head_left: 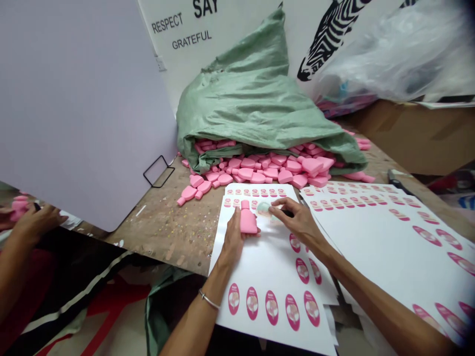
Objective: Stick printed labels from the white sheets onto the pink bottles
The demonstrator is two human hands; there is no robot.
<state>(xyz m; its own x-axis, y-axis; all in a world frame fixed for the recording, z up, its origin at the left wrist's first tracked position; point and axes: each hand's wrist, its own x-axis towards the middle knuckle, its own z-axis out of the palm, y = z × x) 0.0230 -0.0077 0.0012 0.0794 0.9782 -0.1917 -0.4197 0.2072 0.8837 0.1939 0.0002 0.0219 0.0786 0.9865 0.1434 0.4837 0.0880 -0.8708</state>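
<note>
My left hand (233, 235) is wrapped round a small pink bottle (248, 220), which stands roughly upright with its cap end up. Close on its right, my right hand (297, 217) pinches a pale, see-through label (264, 208) between thumb and fingertips. Something dark and thin (287, 213) also shows in that hand, mostly hidden by the fingers. Below both hands lies a white sticker sheet (267, 267) with rows of pink oval labels and smaller ones along its top; part of its middle is bare.
A second stack of sticker sheets (371, 237) lies at the right. Behind, a green sack (245, 109) spills many pink bottles (256, 173) over the table. A black-handled tool (399, 182) lies at the far right. Left, beyond a pale panel (85, 109), another person's hand (40, 220) shows.
</note>
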